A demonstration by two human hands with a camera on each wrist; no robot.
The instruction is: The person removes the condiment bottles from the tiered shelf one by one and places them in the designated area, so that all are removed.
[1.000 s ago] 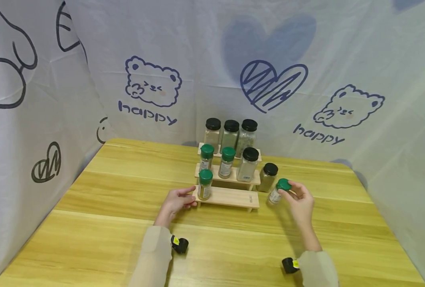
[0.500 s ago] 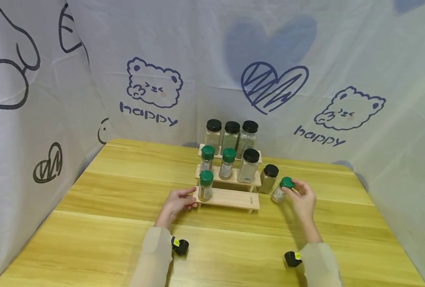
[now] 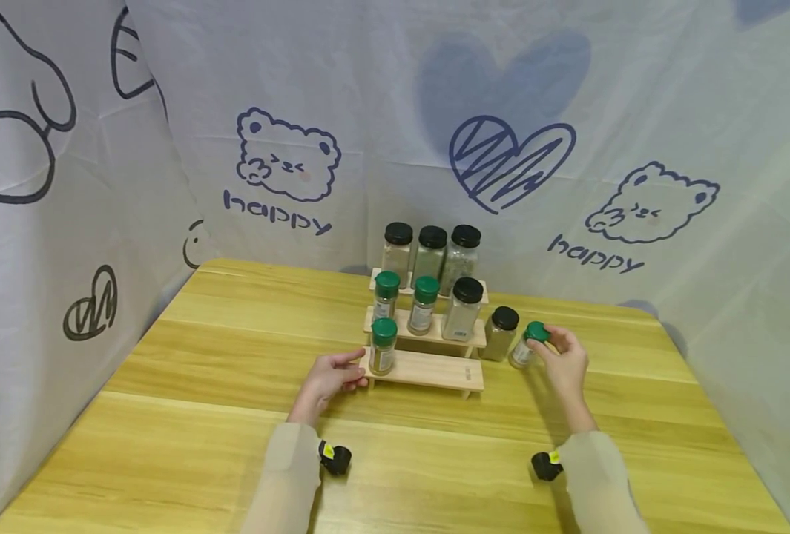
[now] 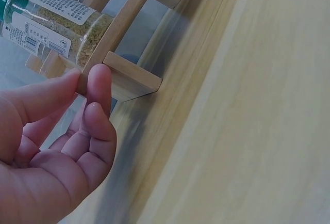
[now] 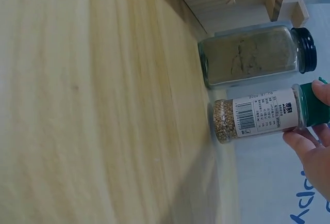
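Note:
My left hand [image 3: 328,378] pinches the left end of the lowest step of a wooden spice rack [image 3: 435,368], thumb on top and fingers under it in the left wrist view. Close by on that step stands a green-capped spice jar [image 3: 383,348]. My right hand [image 3: 566,363] grips the green cap of another spice jar [image 5: 265,113], filled with small tan grains and labelled with a barcode. This jar stands nearly upright on the table, right beside a black-capped jar [image 5: 250,56] of brownish powder at the rack's right side.
Two green-capped jars and a black-capped jar [image 3: 462,311] stand on the middle step. Three black-capped jars, one with green powder [image 3: 429,256], fill the top step. A printed cloth [image 3: 395,96] hangs behind the wooden table [image 3: 234,319].
The right hand has carried its green-capped jar slightly right and back, and the jar has become more upright. The left hand keeps its hold on the rack.

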